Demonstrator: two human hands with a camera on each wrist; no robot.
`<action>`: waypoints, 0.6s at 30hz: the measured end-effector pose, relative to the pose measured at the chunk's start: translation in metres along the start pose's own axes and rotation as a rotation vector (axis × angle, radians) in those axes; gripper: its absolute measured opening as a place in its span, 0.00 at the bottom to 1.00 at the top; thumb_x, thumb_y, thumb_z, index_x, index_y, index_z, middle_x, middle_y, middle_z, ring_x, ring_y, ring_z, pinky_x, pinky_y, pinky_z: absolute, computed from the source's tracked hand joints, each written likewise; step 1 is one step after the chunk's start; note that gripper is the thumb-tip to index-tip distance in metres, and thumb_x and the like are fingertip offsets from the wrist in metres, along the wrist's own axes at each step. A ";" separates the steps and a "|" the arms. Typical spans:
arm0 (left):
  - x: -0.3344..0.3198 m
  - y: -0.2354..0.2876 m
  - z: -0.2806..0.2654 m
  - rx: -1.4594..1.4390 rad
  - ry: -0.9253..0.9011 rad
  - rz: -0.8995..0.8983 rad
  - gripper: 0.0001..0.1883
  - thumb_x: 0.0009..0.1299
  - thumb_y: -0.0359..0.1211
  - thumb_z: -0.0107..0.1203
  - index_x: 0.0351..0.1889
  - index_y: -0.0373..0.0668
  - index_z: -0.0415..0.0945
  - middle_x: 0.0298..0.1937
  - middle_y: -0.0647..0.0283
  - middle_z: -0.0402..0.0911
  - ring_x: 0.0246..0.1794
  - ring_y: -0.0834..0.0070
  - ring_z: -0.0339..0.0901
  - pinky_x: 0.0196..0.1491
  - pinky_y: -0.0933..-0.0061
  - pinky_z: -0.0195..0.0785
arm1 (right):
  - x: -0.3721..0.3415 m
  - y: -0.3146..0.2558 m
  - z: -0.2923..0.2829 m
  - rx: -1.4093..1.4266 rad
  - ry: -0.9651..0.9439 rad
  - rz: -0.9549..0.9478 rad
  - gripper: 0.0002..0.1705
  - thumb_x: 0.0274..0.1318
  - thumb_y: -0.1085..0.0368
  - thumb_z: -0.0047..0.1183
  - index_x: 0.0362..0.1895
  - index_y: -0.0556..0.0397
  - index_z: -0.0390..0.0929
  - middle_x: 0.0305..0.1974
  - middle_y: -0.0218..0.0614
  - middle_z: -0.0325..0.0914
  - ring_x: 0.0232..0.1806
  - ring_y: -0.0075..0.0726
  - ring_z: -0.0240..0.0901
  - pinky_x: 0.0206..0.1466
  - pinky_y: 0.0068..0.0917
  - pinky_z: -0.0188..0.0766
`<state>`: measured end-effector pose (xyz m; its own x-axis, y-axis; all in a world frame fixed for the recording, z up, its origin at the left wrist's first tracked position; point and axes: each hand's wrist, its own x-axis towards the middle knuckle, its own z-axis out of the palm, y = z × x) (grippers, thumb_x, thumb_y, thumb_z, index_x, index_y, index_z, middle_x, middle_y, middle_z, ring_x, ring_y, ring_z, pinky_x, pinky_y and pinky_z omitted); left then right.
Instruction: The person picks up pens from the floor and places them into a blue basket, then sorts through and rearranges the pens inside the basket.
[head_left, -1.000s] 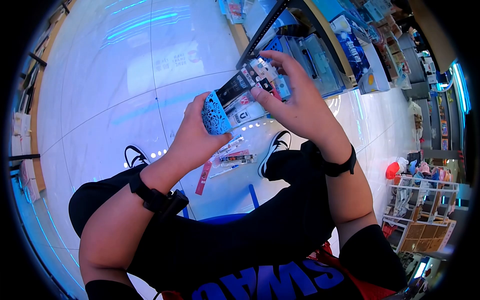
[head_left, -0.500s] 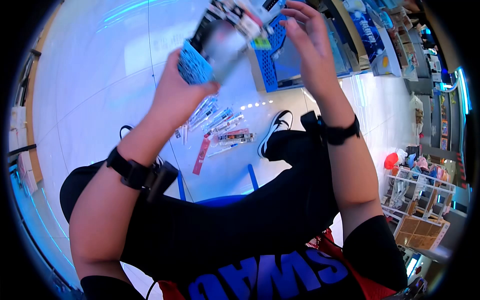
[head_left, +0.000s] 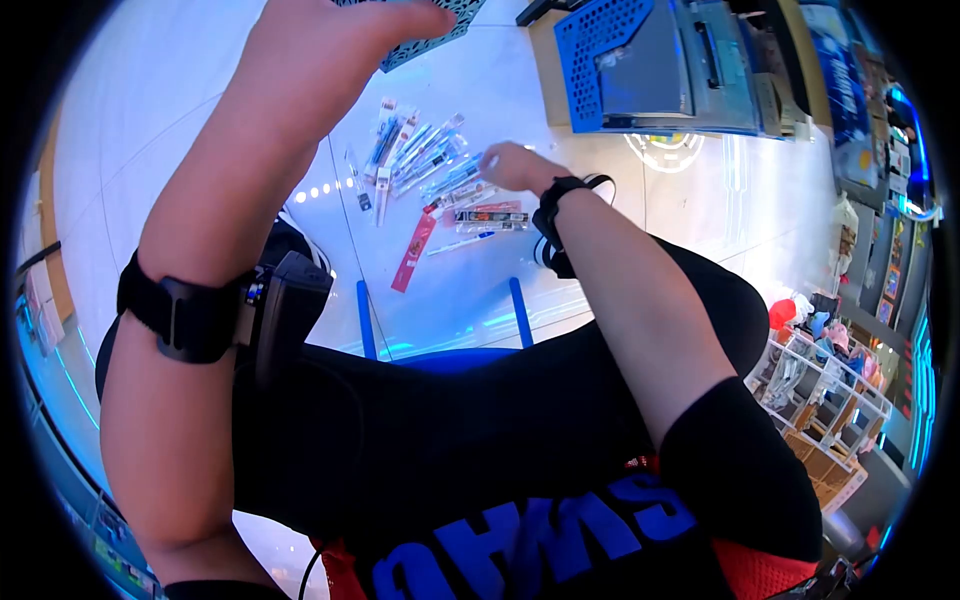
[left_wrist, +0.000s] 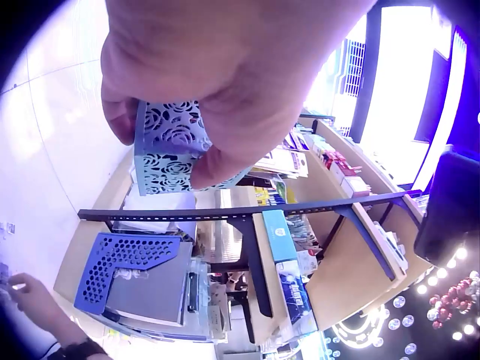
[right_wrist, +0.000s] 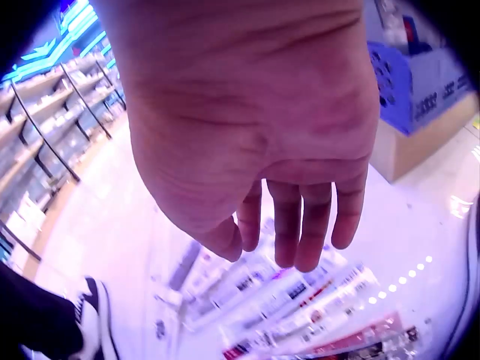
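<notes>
My left hand (head_left: pixel 325 50) grips a light-blue holder with a cut-out rose pattern (left_wrist: pixel 169 139), fingers and thumb round its sides. In the head view that holder is partly cut off at the top edge. My right hand (head_left: pixel 518 167) hangs low over the floor beside a spread of pens in clear packets (head_left: pixel 425 160). Its fingers (right_wrist: pixel 286 225) droop loosely with nothing held, just above the packets in the right wrist view. A red strip (head_left: pixel 413 250) and a slim white-and-blue pen (head_left: pixel 460 243) lie on the near side of the spread.
A blue perforated file rack (head_left: pixel 590 60) holding folders stands on a low shelf to the right. Two blue stool legs (head_left: pixel 522 312) show between my knees. A white wire rack with goods (head_left: pixel 820 380) stands farther right.
My left hand has carried the holder up and away to the top of the view. My right hand has left the holder's contents and dropped to the packets, which are more numerous on the floor.
</notes>
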<state>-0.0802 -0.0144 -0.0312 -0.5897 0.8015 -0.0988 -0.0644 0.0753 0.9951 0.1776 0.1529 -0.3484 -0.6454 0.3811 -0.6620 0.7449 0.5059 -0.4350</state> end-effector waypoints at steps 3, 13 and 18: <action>-0.019 0.031 0.004 -0.023 -0.019 -0.118 0.44 0.63 0.22 0.74 0.77 0.30 0.66 0.64 0.50 0.85 0.63 0.61 0.85 0.69 0.62 0.77 | -0.017 0.029 0.056 -0.149 -0.121 0.143 0.21 0.65 0.56 0.67 0.58 0.49 0.90 0.54 0.54 0.91 0.59 0.52 0.89 0.65 0.43 0.82; -0.028 0.020 0.014 0.013 -0.168 -0.353 0.40 0.66 0.20 0.72 0.77 0.30 0.66 0.65 0.48 0.84 0.64 0.60 0.85 0.70 0.61 0.77 | -0.046 0.060 0.118 -0.334 0.079 0.065 0.17 0.68 0.60 0.64 0.59 0.43 0.82 0.55 0.40 0.82 0.64 0.52 0.78 0.65 0.53 0.73; -0.041 0.008 0.020 0.039 -0.183 -0.402 0.40 0.66 0.20 0.71 0.77 0.30 0.66 0.65 0.48 0.84 0.64 0.60 0.85 0.70 0.61 0.77 | -0.037 0.071 0.117 -0.237 0.116 -0.029 0.09 0.67 0.59 0.65 0.48 0.46 0.87 0.48 0.42 0.85 0.58 0.54 0.81 0.63 0.51 0.77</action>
<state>-0.0403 -0.0345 -0.0192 -0.3715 0.7954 -0.4789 -0.2272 0.4223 0.8775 0.2739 0.0843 -0.4262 -0.6909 0.4432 -0.5711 0.6745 0.6795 -0.2887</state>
